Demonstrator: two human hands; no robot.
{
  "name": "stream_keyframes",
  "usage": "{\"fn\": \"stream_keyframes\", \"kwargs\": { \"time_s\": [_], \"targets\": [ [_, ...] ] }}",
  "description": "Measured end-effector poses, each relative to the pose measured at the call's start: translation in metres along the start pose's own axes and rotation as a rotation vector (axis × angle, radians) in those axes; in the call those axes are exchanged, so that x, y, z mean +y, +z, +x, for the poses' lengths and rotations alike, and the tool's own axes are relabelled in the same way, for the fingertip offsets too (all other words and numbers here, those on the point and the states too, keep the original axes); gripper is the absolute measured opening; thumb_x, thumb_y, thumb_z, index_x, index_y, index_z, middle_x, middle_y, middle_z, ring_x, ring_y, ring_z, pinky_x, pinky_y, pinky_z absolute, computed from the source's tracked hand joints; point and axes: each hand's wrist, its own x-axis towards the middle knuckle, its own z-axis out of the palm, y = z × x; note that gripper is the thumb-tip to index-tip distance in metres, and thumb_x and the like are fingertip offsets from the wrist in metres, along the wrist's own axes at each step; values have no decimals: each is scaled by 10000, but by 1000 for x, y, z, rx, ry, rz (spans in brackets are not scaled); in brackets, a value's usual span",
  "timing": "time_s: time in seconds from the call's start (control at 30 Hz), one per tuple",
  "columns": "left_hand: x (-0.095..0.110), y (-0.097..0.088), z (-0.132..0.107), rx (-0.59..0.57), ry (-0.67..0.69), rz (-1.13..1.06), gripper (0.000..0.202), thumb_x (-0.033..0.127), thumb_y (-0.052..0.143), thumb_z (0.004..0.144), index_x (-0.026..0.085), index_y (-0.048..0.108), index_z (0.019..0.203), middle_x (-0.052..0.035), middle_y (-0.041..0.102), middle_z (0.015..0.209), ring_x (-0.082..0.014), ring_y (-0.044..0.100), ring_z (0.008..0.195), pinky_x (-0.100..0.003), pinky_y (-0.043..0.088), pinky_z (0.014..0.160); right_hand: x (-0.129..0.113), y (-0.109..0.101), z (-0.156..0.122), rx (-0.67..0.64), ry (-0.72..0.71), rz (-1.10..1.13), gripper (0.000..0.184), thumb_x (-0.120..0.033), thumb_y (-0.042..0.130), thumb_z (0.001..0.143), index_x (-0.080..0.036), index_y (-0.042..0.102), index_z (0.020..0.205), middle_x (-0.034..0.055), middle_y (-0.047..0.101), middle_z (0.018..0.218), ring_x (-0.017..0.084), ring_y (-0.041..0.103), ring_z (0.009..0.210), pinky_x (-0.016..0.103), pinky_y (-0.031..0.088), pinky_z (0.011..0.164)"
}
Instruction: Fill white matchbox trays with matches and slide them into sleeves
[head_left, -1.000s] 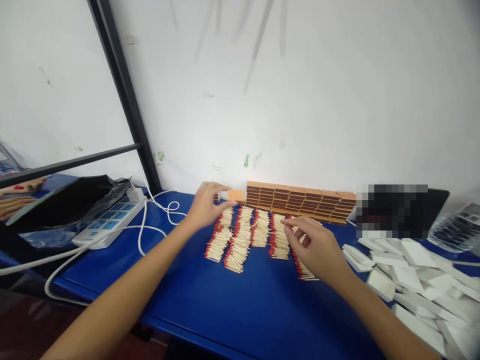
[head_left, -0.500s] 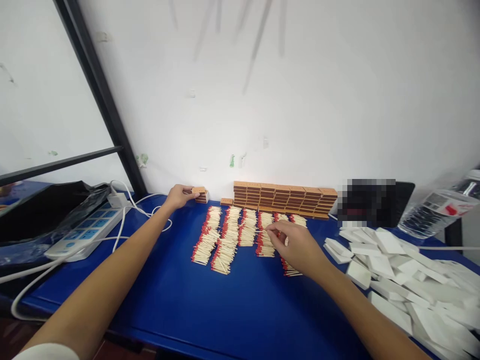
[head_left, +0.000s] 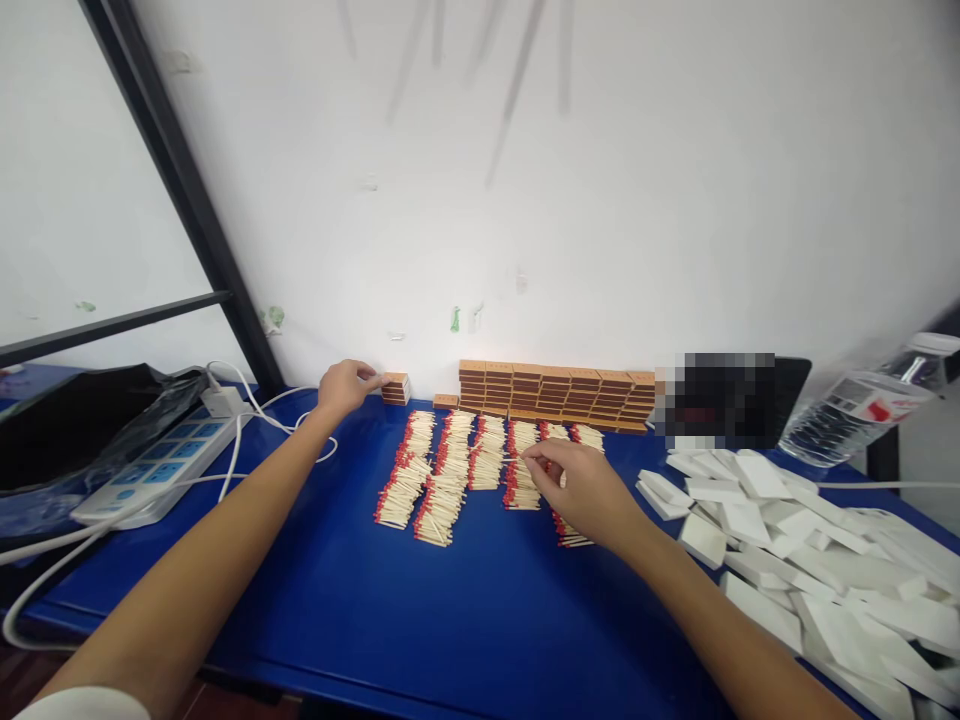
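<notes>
Rows of red-tipped matches lie in several piles on the blue table. My left hand reaches to the back left, fingers closed on a small stack of orange matchboxes by the wall. My right hand rests over the right-hand match piles, thumb and fingers pinched on what looks like a single match. A long wall of stacked orange matchboxes stands behind the matches, with one loose box at its left end.
A heap of white box sleeves fills the right side. A water bottle lies at the far right beside a dark object. A white power strip with cables and a black plastic bag sit at the left.
My left hand carried an orange box leftward and set it onto the small stack by the wall. My right hand stayed over the matches. The view shifted to the right.
</notes>
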Motion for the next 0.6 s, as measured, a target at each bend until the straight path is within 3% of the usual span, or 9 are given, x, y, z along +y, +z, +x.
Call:
{"fn": "stream_keyframes", "kwargs": {
  "time_s": [0.1,0.17,0.3,0.43,0.53,0.6],
  "targets": [
    [18,-7,-14,72,44,51,486,548,600,957,134,773,1143,-172,760,1137,-342,671,1035,-416,453,933,4,-5,2,48,11,-22,249,-291,514,994,-205,741,938,47,728,789,188,615,658,321,454,669],
    [34,-5,-23,39,114,74,418,514,577,984,182,775,1144,-130,761,1139,-306,668,1065,-392,447,988,7,-8,3,89,18,-43,251,-296,516,989,-205,742,929,47,734,784,187,615,648,319,446,661],
    [68,17,-26,-90,143,160,293,470,703,897,200,817,907,-122,772,956,-304,701,977,-376,506,897,11,-8,4,128,24,-114,250,-294,525,975,-212,748,897,39,744,779,189,634,666,307,433,649],
    [92,36,-16,-115,95,232,282,435,709,882,175,819,891,-153,770,896,-321,721,918,-384,536,823,14,-14,6,151,50,-161,250,-298,530,972,-214,754,899,36,755,783,191,651,668,308,424,643],
    [99,35,-23,-99,133,239,301,438,661,915,184,819,944,-146,775,912,-318,719,937,-381,534,809,23,-34,7,211,124,-256,249,-287,520,978,-206,755,968,66,781,859,232,693,757,327,413,663],
    [97,28,-38,-99,194,220,332,460,615,947,194,812,967,-125,773,896,-297,712,919,-364,520,786,35,-53,6,230,232,-444,234,-258,521,971,-212,750,984,84,794,935,262,711,817,334,388,644]
  ]
}}
